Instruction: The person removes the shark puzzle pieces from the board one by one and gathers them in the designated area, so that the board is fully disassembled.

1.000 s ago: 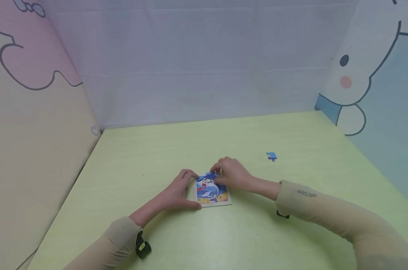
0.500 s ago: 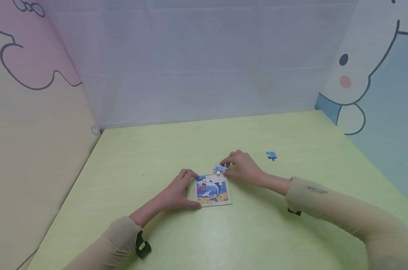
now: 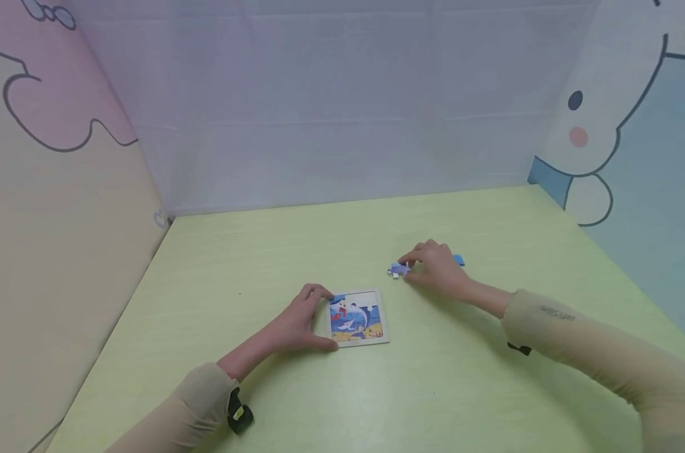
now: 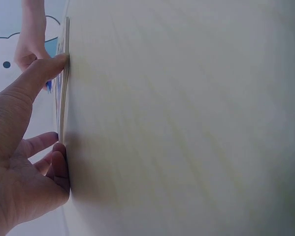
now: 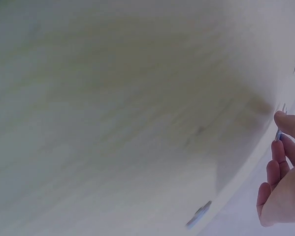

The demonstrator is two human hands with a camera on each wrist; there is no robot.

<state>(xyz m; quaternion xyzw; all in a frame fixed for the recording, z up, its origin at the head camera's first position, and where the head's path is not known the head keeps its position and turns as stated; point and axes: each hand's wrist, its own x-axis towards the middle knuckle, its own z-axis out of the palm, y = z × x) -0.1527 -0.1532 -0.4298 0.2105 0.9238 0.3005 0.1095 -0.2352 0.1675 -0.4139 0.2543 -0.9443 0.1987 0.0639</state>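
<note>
My left hand (image 3: 297,324) grips a small square jigsaw puzzle (image 3: 356,319) by its left side, thumb at the near corner and fingers at the far one. The puzzle has a pale wooden frame and a picture with a white dolphin on blue; bare wood shows at its upper right. Between right thumb and fingers, my right hand (image 3: 435,270) pinches a blue-purple jigsaw piece (image 3: 397,270), close over the table behind and right of the frame. In the left wrist view, the left thumb (image 4: 56,64) presses on the frame's edge (image 4: 65,98).
Another blue jigsaw piece (image 3: 459,259) lies on the table just beyond the right hand, partly hidden by it; the right wrist view shows this loose piece (image 5: 199,214) too. The pale green tabletop (image 3: 274,251) ends at a plain back curtain (image 3: 342,113), with cartoon-printed panels on both sides.
My right hand has lifted a jigsaw piece out of the puzzle's upper right and carried it away to the back right. The left hand and the frame have stayed in place.
</note>
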